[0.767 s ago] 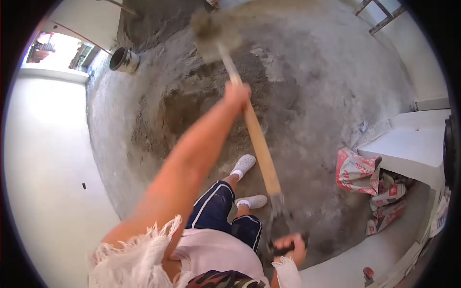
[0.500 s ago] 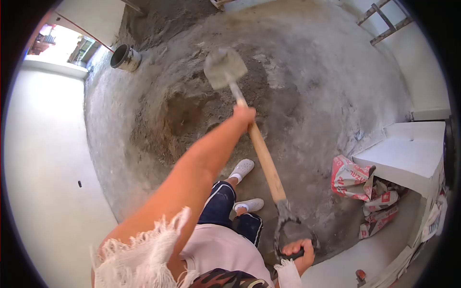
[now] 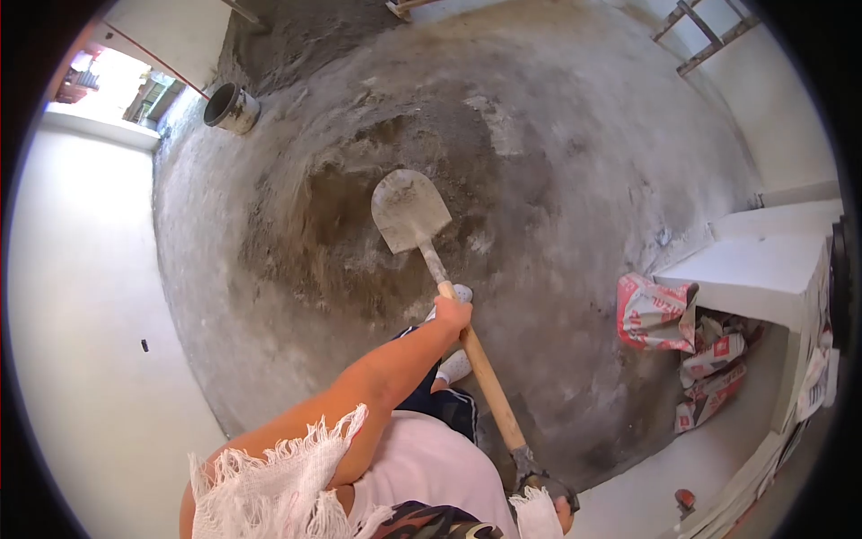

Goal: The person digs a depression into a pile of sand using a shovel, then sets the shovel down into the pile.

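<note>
A shovel with a wooden shaft (image 3: 492, 388) slants from the lower right up to its grey, dirt-smeared blade (image 3: 410, 208), which hangs over the dug patch of floor. My left hand (image 3: 453, 314) is wrapped round the upper part of the shaft, just below the metal neck. At the other end, my right hand (image 3: 564, 512) is at the dark handle (image 3: 532, 476), mostly hidden by the frayed white sleeve. The blade carries no heap of material. Grey-brown mix (image 3: 359, 260) lies loose around it.
A dirty bucket (image 3: 233, 109) stands at the upper left near an opening. Red and white bags (image 3: 655, 313) lie at the right beside a white ledge (image 3: 750, 256). A wooden frame (image 3: 705, 36) leans at the upper right. My feet in white shoes (image 3: 455, 366) are below the blade.
The blade, blurred at first over the far side of the patch, has come back toward me and down in view. Both hands have drawn back with the shaft.
</note>
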`<state>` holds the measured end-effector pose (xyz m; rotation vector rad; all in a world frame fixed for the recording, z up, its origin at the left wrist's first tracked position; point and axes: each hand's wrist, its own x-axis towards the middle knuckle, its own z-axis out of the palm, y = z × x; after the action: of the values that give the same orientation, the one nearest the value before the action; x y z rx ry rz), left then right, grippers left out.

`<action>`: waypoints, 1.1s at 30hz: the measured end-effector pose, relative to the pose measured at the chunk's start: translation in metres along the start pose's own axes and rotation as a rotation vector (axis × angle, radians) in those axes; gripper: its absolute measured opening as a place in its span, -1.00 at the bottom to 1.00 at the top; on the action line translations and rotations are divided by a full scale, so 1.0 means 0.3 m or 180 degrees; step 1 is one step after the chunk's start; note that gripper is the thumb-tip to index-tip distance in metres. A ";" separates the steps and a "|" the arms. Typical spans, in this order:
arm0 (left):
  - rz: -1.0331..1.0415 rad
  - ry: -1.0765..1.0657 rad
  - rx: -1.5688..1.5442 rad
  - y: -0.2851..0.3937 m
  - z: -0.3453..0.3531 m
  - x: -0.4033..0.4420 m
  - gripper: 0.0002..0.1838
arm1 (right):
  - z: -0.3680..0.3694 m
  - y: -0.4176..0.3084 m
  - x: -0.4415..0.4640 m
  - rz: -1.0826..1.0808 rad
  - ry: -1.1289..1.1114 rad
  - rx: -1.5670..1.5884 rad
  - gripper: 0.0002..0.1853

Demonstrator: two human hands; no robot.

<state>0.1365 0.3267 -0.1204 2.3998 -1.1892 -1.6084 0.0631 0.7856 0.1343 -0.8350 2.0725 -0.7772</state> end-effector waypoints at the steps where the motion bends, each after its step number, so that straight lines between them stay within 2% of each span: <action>1: -0.0051 0.0022 -0.0206 -0.001 -0.007 -0.017 -0.38 | -0.007 -0.093 0.002 0.0863 0.0357 0.1017 -0.76; 2: 0.0018 -0.0107 -0.0474 0.000 -0.007 -0.033 -0.43 | -0.024 -0.187 0.021 0.1471 0.0954 0.2172 -0.78; 3: 0.0065 -0.0238 -0.0735 -0.010 0.009 -0.038 -0.47 | -0.046 -0.298 0.046 0.1707 0.1476 0.2629 -0.80; 4: -0.0065 -0.0299 -0.1043 0.019 0.006 -0.083 -0.58 | -0.070 -0.401 0.066 0.1739 0.1863 0.2729 -0.83; 6: -0.0273 -0.0786 -0.1756 0.054 0.017 -0.182 -0.69 | -0.119 -0.556 0.073 0.1115 0.1993 0.1918 -0.83; 7: -0.0418 -0.1012 -0.1947 0.060 0.033 -0.214 -0.71 | -0.137 -0.571 0.037 0.1159 0.1954 0.1868 -0.83; 9: -0.0595 -0.1411 -0.2198 0.060 0.065 -0.282 -0.72 | -0.173 -0.582 0.003 0.0133 0.1543 0.0047 -0.81; 10: -0.0608 -0.1408 -0.2233 0.056 0.080 -0.303 -0.72 | -0.184 -0.606 0.003 0.0115 0.1521 0.0022 -0.81; 12: -0.0811 -0.1587 -0.2229 0.038 0.097 -0.343 -0.72 | -0.219 -0.673 0.028 -0.0869 0.0568 -0.1035 -0.77; 13: -0.0839 -0.1576 -0.2248 0.024 0.095 -0.358 -0.72 | -0.202 -0.708 0.055 -0.1215 0.0447 -0.1038 -0.77; 17: -0.0876 -0.1571 -0.1486 -0.088 0.080 -0.357 -0.66 | -0.091 -0.648 0.085 -0.0924 0.0246 -0.1097 -0.73; 19: -0.0776 -0.1511 -0.1236 -0.151 0.076 -0.319 -0.64 | 0.050 -0.551 0.157 -0.1374 0.0589 -0.1236 -0.72; 21: -0.0724 -0.1465 -0.0592 -0.233 0.020 -0.306 -0.62 | 0.167 -0.505 0.186 -0.1375 0.0424 -0.1181 -0.72; 22: -0.0719 -0.1469 -0.0632 -0.248 0.005 -0.280 -0.62 | 0.211 -0.504 0.211 -0.1401 0.0272 -0.1123 -0.71; 24: -0.0986 -0.2327 -0.1041 -0.289 -0.045 -0.235 -0.60 | 0.270 -0.546 0.214 -0.1263 0.0294 -0.1071 -0.70; 26: -0.1003 -0.2345 -0.1115 -0.288 -0.074 -0.247 -0.59 | 0.298 -0.622 0.215 -0.1118 0.0431 -0.1079 -0.69; 28: -0.1002 -0.1985 -0.1085 -0.252 -0.128 -0.257 -0.61 | 0.322 -0.713 0.235 -0.1268 0.0383 -0.1260 -0.70; 33: -0.0882 -0.2323 -0.1518 -0.174 -0.415 -0.255 -0.63 | 0.366 -0.961 0.188 -0.1489 0.0227 -0.1968 -0.70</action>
<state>0.2521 0.3619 -0.0230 1.7698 -0.3921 -2.6105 0.2105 0.5425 0.2663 -1.6930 2.2377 -0.3857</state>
